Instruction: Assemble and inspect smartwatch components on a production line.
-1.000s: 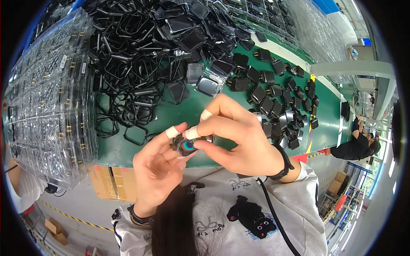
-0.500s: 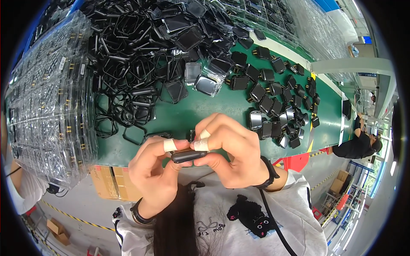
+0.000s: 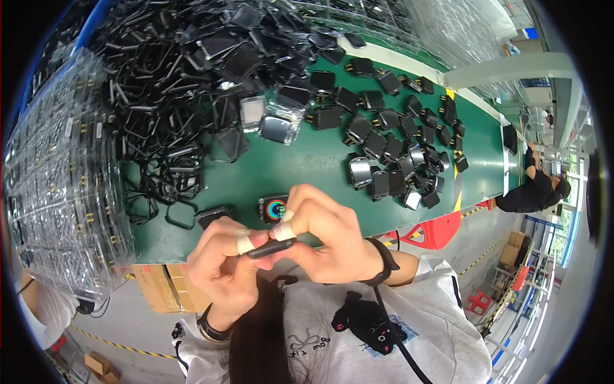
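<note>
Near the front edge of the table, my left hand (image 3: 222, 262) and my right hand (image 3: 327, 238) pinch a slim black watch case (image 3: 271, 249) between thumbs and fingertips. It appears edge-on, its right end tilted slightly up, so its faces are hidden. White tape wraps a finger on each hand. Just beyond my fingers, a square watch module with a lit, coloured ring display (image 3: 275, 209) lies on the green table (image 3: 249, 185). Left of it rests another dark square piece (image 3: 213, 216), partly covered by my left hand.
Black frames (image 3: 166, 160) heap up at left, with film-wrapped dark screens (image 3: 240, 61) behind. Several black square modules (image 3: 384, 147) lie at right. Stacked clear plastic trays (image 3: 61, 173) line the left side. A red stool (image 3: 435, 230) and a cardboard box (image 3: 167, 288) stand below the table edge.
The view has shifted, so the table contents appear further left. The held watch case has tilted, right end up. The lit display beyond my hands has come into sight.
</note>
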`<state>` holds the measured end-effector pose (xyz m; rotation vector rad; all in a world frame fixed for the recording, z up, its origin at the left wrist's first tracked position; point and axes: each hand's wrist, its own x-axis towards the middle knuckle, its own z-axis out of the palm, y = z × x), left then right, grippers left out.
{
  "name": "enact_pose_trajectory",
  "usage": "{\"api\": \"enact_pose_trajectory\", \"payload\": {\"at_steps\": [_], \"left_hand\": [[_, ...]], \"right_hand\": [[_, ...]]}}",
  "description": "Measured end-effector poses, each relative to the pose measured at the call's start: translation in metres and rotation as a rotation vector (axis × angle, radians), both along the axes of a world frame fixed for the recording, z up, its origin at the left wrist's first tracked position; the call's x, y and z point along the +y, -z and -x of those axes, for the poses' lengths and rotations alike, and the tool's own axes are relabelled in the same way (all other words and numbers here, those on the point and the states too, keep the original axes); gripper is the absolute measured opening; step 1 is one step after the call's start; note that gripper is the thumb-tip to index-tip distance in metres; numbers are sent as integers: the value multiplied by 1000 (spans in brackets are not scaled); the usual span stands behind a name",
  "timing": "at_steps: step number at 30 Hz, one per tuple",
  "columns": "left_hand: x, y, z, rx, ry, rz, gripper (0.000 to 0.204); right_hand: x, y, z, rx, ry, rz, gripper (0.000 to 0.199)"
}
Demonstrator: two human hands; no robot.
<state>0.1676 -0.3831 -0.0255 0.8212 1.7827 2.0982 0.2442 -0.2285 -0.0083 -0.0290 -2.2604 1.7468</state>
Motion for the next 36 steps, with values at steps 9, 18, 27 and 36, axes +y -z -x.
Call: {"api": "enact_pose_trajectory", "payload": {"at_steps": [9,18,27,36], "left_hand": [[10,-30,-3,246,-78,291,34],[7,-34,-12,559,-208,376,40],[-14,-22,-12,-132,-127,554,38],[-25,-6,2,200,-223,821,38]], "right_hand": [[12,-21,6,45,50,-154,34],[-11,-15,2,135,92,-435,33],[23,-16,-6,-21,78,-533,34],[34,-15,-12,-300,300,-773,38]]}}
